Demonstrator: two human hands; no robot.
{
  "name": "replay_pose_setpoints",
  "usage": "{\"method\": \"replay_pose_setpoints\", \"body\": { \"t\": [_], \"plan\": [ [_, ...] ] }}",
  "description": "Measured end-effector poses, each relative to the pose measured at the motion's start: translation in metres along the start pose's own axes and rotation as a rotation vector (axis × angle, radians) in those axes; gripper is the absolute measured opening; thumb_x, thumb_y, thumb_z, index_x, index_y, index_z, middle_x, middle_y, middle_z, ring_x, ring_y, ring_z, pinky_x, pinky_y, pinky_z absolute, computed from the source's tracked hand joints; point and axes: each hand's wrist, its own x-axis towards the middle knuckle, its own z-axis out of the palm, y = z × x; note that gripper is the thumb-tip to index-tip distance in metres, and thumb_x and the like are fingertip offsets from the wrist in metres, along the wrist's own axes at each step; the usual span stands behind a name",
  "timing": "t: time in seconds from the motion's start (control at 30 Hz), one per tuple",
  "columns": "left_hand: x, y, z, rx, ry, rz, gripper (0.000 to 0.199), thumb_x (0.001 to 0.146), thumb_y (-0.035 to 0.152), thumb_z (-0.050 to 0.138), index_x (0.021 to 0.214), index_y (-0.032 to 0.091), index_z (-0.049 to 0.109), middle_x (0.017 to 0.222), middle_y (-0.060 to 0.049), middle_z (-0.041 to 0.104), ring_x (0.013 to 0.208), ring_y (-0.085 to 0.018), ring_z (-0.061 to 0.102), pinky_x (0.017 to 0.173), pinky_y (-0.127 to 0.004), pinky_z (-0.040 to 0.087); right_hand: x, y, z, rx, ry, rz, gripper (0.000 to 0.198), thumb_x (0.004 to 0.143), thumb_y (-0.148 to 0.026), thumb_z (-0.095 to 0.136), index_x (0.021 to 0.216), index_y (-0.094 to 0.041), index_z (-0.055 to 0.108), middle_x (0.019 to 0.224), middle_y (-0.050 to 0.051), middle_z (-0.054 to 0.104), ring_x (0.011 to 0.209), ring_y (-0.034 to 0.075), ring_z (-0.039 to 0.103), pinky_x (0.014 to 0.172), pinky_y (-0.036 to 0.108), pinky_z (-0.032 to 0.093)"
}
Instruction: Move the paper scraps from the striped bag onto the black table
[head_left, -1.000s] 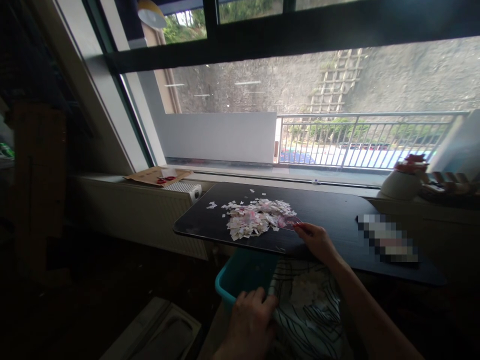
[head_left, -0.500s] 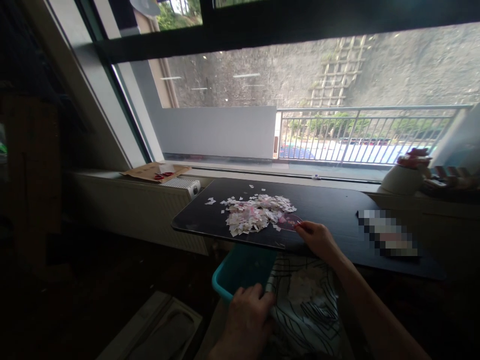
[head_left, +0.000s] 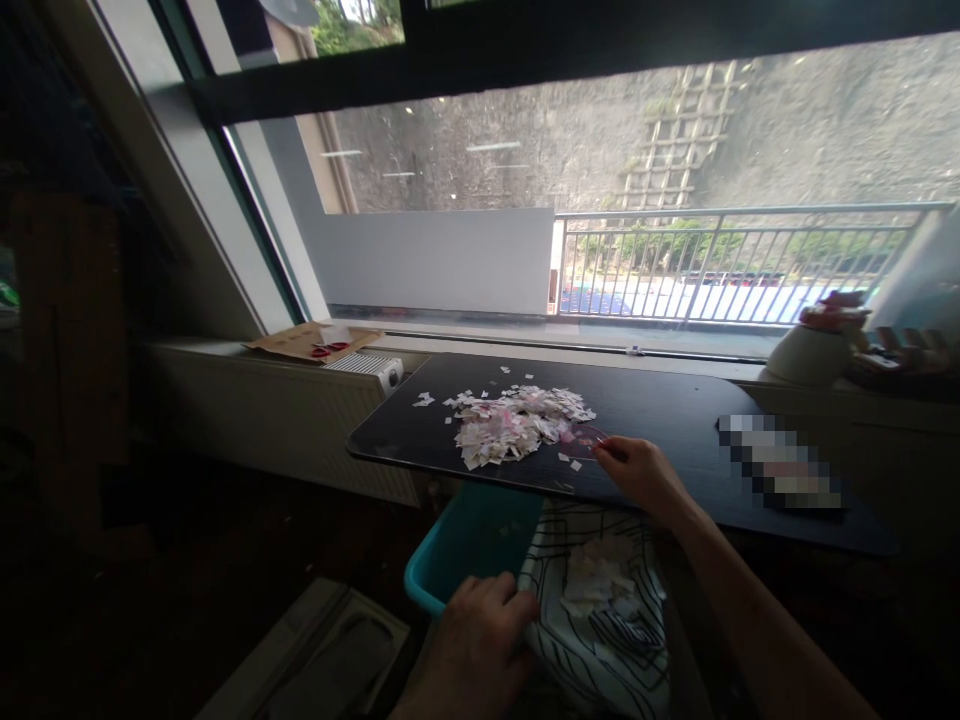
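My right hand [head_left: 637, 470] is closed in a pinch on a thin, clear pinkish piece with a rounded outline [head_left: 585, 438], held low over the dark table. Its far end meets the right side of a heap of small white and pink paper scraps [head_left: 499, 428]. Below the table's near edge, my left hand [head_left: 484, 635] is wrapped over the near rim of a teal plastic bin [head_left: 426, 580]. Few details show inside the shaded bin. To its right, a white cloth with black lines [head_left: 551, 600] lies on my lap, with paper scraps [head_left: 600, 572] on it.
The dark table [head_left: 660, 400] stands against the windowsill. A blurred-out object [head_left: 784, 465] lies at its right. Red-handled scissors [head_left: 330, 349] rest on brown paper [head_left: 289, 343] at the left. A white pot [head_left: 806, 350] stands on the sill. A pale box [head_left: 315, 650] sits on the floor.
The bin and my left hand have shifted slightly left, showing more of the cloth and its scraps. A couple of loose scraps now lie nearer the table's front edge, below the clear piece.
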Motion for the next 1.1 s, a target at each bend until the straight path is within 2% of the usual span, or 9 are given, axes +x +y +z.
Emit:
{"method": "replay_pose_setpoints", "body": {
  "t": [0.2,0.33,0.5,0.63,0.77,0.9,1.1],
  "plan": [
    [0.001,-0.001,-0.005,-0.074,0.060,-0.033,0.021,0.074,0.009,0.057,0.089,0.024,0.059,0.090,0.002,0.058,0.083,-0.018,0.051,0.071,-0.029,0.034,-0.029,0.011,-0.029,-0.028,-0.004,0.068,0.036,0.080,-0.044,0.050,0.081,-0.017,0.074,0.061,0.003,0.067,0.058,0.018,0.059,0.055,0.026,0.038],
    [0.001,0.000,-0.011,-0.088,0.098,-0.045,0.020,0.075,0.010,0.056,0.088,0.024,0.060,0.089,0.002,0.059,0.084,-0.019,0.049,0.073,-0.030,0.034,-0.043,0.019,-0.029,-0.019,0.041,0.089,0.036,0.080,-0.044,0.050,0.087,-0.018,0.074,0.069,0.005,0.071,0.064,0.020,0.063,0.058,0.028,0.042],
    [0.002,0.002,-0.020,-0.149,0.148,-0.006,0.012,0.078,0.013,0.060,0.085,0.022,0.059,0.084,0.002,0.058,0.083,-0.018,0.051,0.080,-0.032,0.034,-0.065,0.027,-0.030,0.041,0.056,0.096,0.034,0.078,-0.046,0.054,0.082,-0.019,0.074,0.078,0.007,0.073,0.069,0.023,0.065,0.060,0.029,0.045],
    [0.005,0.005,-0.024,-0.183,0.171,0.034,0.012,0.079,0.013,0.062,0.085,0.022,0.058,0.082,0.003,0.058,0.082,-0.017,0.053,0.086,-0.033,0.033,-0.061,0.022,-0.027,0.108,0.082,0.078,0.034,0.080,-0.045,0.053,0.087,-0.017,0.073,0.081,0.007,0.073,0.072,0.022,0.065,0.065,0.030,0.047],
    [0.003,0.005,-0.025,-0.198,0.178,0.046,0.015,0.077,0.012,0.064,0.086,0.023,0.059,0.082,0.004,0.059,0.082,-0.016,0.054,0.089,-0.033,0.031,-0.049,0.018,-0.018,0.123,0.024,0.061,0.036,0.082,-0.044,0.051,0.091,-0.016,0.073,0.083,0.007,0.073,0.073,0.022,0.065,0.067,0.030,0.046],
    [0.005,0.006,-0.024,-0.178,0.178,0.044,0.014,0.077,0.012,0.064,0.086,0.022,0.058,0.083,0.003,0.059,0.084,-0.017,0.053,0.087,-0.032,0.033,-0.057,0.020,-0.021,0.102,-0.008,0.075,0.034,0.081,-0.045,0.053,0.087,-0.017,0.073,0.082,0.006,0.073,0.073,0.022,0.065,0.066,0.030,0.047],
    [0.018,0.022,-0.006,-0.078,0.105,0.084,0.014,0.078,0.015,0.063,0.089,0.022,0.060,0.088,0.000,0.059,0.085,-0.020,0.053,0.084,-0.035,0.036,-0.071,0.033,-0.030,0.109,0.090,0.096,0.033,0.080,-0.043,0.054,0.087,-0.018,0.073,0.085,0.006,0.073,0.077,0.023,0.066,0.067,0.029,0.048]
  ]
}}
